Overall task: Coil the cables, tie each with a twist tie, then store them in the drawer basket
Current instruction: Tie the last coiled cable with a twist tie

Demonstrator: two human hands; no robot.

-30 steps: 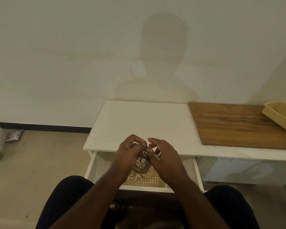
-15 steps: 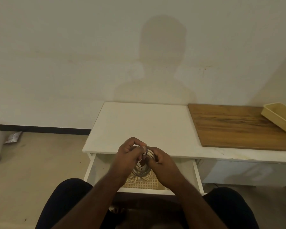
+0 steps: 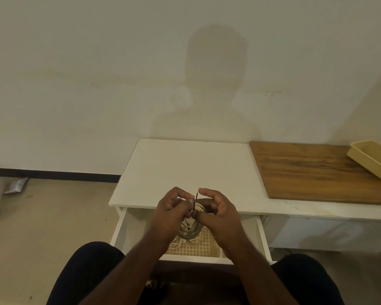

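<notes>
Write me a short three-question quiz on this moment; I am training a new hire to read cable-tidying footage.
1. True or false: the coiled cable already lies loose in the drawer basket.
2. Which thing sticks up between the left hand and the right hand? A) twist tie B) pen C) screwdriver
3. Fill in: the yellow tray sits on the ______ board.

Key
1. False: both hands hold it above the open drawer.
2. A
3. wooden
</notes>
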